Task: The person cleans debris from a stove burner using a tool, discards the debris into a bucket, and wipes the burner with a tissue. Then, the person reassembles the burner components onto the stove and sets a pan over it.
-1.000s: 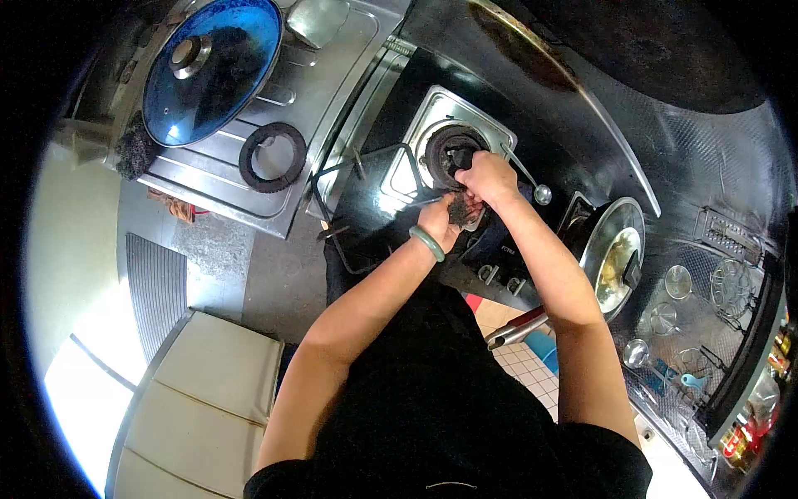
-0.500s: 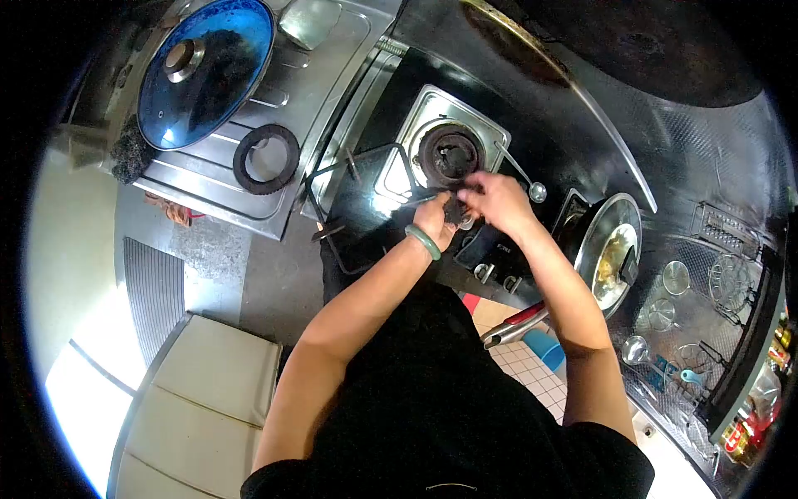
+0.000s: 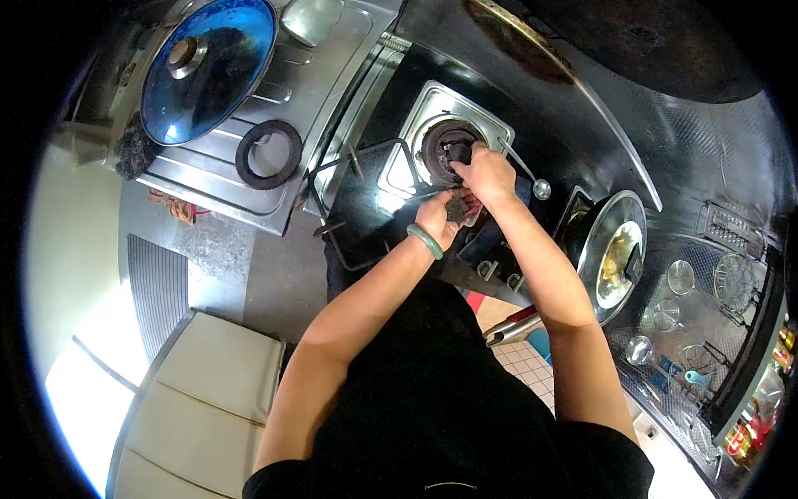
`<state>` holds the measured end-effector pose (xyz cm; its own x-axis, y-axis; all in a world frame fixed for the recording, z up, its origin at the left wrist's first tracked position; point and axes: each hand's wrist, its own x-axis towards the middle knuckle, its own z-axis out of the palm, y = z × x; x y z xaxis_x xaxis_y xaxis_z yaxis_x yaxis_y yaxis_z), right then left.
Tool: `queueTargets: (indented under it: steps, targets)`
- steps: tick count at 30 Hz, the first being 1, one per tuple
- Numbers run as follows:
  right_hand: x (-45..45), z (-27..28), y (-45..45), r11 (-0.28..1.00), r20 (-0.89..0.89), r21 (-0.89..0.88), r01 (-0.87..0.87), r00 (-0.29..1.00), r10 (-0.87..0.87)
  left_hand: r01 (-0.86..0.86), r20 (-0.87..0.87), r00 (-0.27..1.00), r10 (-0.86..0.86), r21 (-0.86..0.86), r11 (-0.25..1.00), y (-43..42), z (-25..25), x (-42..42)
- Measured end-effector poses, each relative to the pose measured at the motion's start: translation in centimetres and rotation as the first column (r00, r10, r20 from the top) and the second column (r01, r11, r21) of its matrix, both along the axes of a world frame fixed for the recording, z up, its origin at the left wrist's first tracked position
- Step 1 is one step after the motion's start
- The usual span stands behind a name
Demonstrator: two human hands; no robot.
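Note:
On the black hob, a gas burner (image 3: 440,166) sits in a square metal drip tray (image 3: 403,170). My right hand (image 3: 490,175) reaches over the burner, its fingers closed on a small dark burner cap (image 3: 459,153) at the centre. Whether the cap rests on the burner is hard to tell. Just nearer to me, my left hand (image 3: 434,219), with a green bangle at the wrist, is curled around a dark, rough scouring pad (image 3: 456,209). A wire pan support (image 3: 366,160) lies tilted on the hob, left of the burner and beside my left hand.
A dark burner ring (image 3: 241,158) and a blue-tinted glass lid (image 3: 229,83) lie on the steel drainboard (image 3: 332,50) at left. To the right stands a lidded pan (image 3: 592,249), its handle towards me. A small ladle (image 3: 541,190) lies beside the drip tray.
My right hand has moved from beside my left hand up to the burner's centre, with the burner cap in its fingers. The scouring pad in my left hand shows more clearly now.

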<state>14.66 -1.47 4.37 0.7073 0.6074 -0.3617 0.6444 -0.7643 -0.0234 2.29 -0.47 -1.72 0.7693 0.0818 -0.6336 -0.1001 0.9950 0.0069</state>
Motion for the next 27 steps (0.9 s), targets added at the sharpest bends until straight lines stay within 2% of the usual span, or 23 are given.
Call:
queueTargets:
  steps: [2, 6, 7, 11, 14, 18, 23, 27]
  targets:
    - [1.1, -1.1, -1.2, 1.000, -0.085, 0.012, 0.001, 0.996, 0.000, 0.004, -0.017, 1.000, -0.004, -0.007, 1.000, 0.1, 0.2, 0.1]
    - [1.2, -0.3, -1.0, 0.999, -0.085, 0.035, -0.005, 0.996, 0.008, 0.001, -0.023, 1.000, -0.002, -0.017, 1.000, 0.3, 0.5, -0.1]
    - [0.9, 1.0, -0.7, 0.996, -0.019, 0.002, -0.092, 0.996, 0.092, -0.004, -0.022, 1.000, 0.003, -0.036, 0.999, 0.2, 0.2, 0.0]
    - [0.4, 1.9, 0.9, 0.982, -0.028, -0.165, -0.094, 0.995, 0.091, -0.012, -0.055, 0.998, 0.011, -0.015, 1.000, 0.2, 1.0, 0.0]
    - [1.3, 1.3, 1.7, 0.968, -0.150, -0.239, -0.073, 0.988, 0.037, 0.003, -0.037, 0.999, -0.003, 0.003, 1.000, 0.4, 1.3, -0.1]
    - [1.8, 1.9, 2.4, 0.965, -0.413, -0.243, 0.102, 0.889, -0.198, -0.037, 0.006, 0.999, 0.037, -0.004, 0.999, -0.1, 0.1, 0.0]
    - [2.2, 0.3, 1.5, 0.974, -0.546, -0.111, 0.195, 0.808, -0.224, -0.018, -0.019, 1.000, 0.018, 0.006, 1.000, 0.1, 0.5, 0.1]
    - [2.0, 2.0, 0.1, 0.953, -0.632, 0.016, 0.303, 0.741, -0.225, 0.005, -0.010, 1.000, -0.006, -0.020, 1.000, 0.2, 0.2, 0.3]
